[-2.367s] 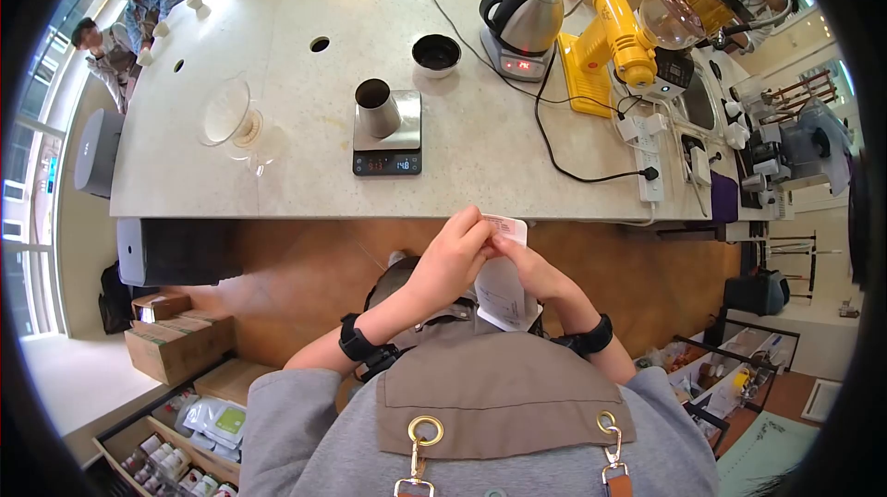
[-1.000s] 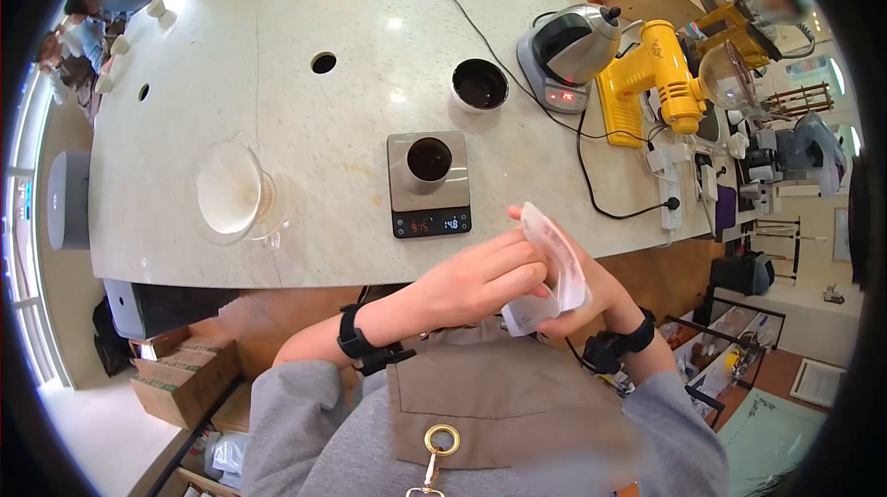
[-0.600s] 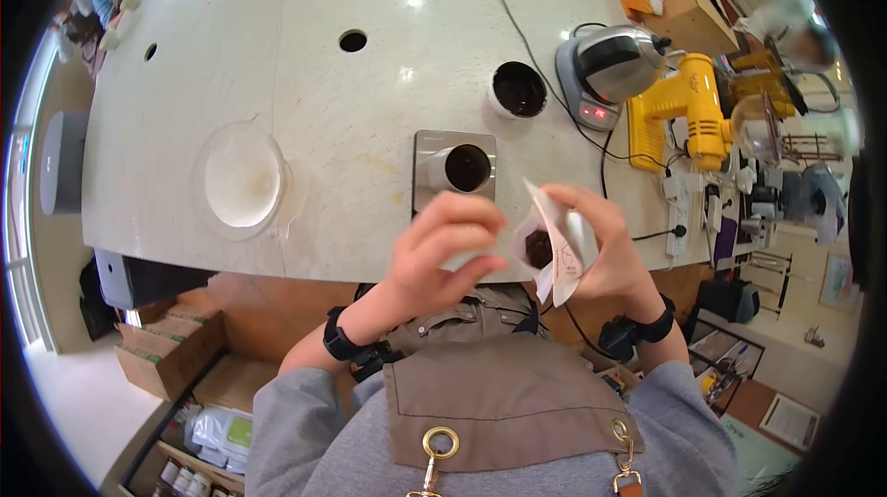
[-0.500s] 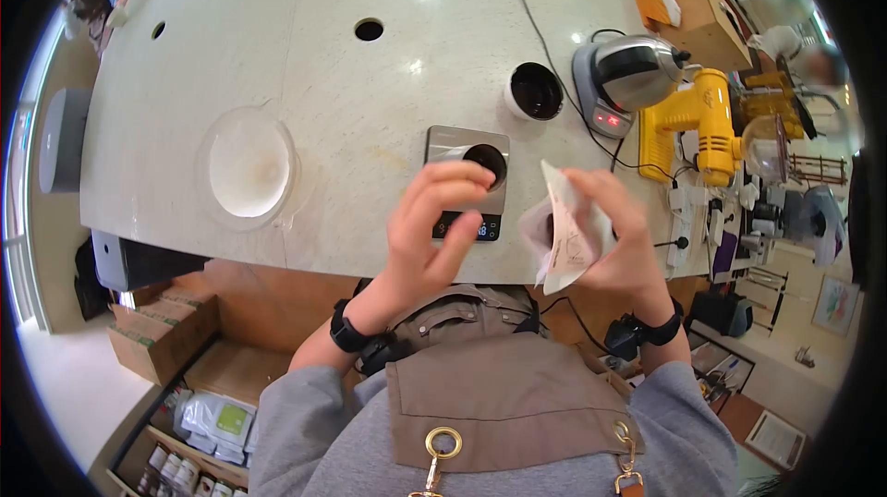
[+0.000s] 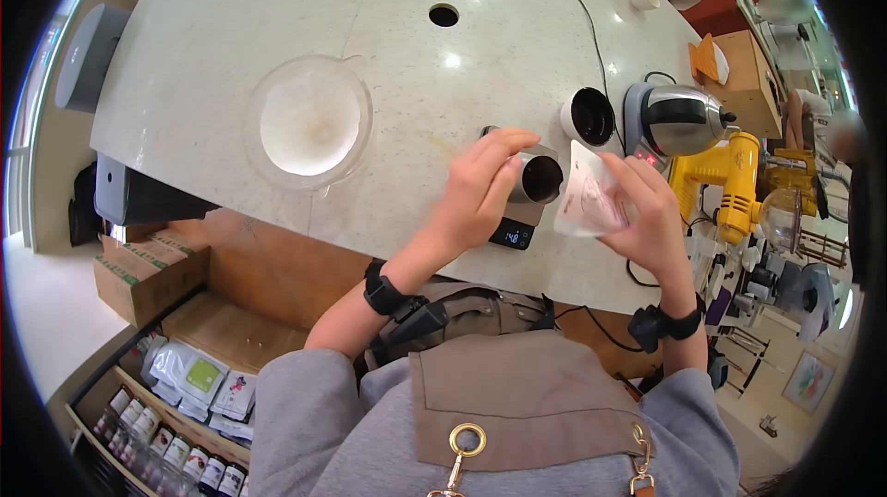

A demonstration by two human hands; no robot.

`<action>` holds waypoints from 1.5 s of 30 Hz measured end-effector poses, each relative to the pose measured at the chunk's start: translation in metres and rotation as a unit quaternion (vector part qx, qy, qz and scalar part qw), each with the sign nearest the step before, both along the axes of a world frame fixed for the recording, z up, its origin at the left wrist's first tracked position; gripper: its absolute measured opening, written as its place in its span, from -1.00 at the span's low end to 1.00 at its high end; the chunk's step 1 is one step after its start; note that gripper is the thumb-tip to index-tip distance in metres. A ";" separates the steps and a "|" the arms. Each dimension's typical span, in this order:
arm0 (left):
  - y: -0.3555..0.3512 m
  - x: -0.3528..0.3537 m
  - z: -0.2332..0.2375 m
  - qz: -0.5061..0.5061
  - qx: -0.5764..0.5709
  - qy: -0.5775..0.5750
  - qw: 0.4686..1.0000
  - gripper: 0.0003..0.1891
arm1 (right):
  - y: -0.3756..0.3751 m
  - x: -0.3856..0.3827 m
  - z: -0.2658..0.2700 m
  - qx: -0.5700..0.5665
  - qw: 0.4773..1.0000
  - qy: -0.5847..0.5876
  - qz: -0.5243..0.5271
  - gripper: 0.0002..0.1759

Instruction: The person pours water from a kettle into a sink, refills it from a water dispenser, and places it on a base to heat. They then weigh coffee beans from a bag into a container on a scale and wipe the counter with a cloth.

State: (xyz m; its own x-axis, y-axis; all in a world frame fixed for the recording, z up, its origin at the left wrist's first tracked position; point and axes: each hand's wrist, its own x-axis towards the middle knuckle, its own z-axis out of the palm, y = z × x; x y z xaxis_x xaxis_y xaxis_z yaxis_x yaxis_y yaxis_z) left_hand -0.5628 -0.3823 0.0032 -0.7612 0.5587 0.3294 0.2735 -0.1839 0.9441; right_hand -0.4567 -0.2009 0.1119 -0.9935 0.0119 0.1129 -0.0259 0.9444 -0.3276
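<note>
My left hand (image 5: 480,190) has its thumb and fingers round the left side of a small metal cup (image 5: 520,185) with a dark inside. The cup is over the kitchen scale (image 5: 525,212), whose lit display reads about 14.8. To the right, my right hand (image 5: 650,212) grips a white printed pouch (image 5: 591,197), held upright close beside the cup. Just beyond the pouch stands a white cup (image 5: 569,116) with a dark interior.
A steel kettle (image 5: 684,114) sits on its base at the right, beside a yellow appliance (image 5: 737,178). A clear round vessel with white paper (image 5: 309,127) rests on the left of the table. A black cable (image 5: 591,30) crosses the tabletop. Cardboard boxes (image 5: 152,271) are below left.
My left hand has closed round the metal cup. The pouch has come nearer to it and turned to show its broad side. The whole view has shifted.
</note>
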 end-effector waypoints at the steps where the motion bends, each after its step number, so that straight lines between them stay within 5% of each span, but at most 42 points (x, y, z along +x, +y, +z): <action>1: 0.002 0.002 0.000 -0.006 0.001 -0.005 1.000 -0.69 | 0.002 0.000 -0.003 0.001 1.000 -0.024 -0.006 -0.31; 27: 0.017 0.005 -0.014 -0.029 0.014 -0.014 0.999 -0.70 | -0.002 -0.013 0.005 0.138 0.987 -0.085 0.008 -0.32; 45: 0.017 0.001 -0.012 -0.041 0.044 -0.050 0.997 -0.67 | 0.013 -0.007 0.010 -0.015 0.998 -0.058 -0.024 -0.29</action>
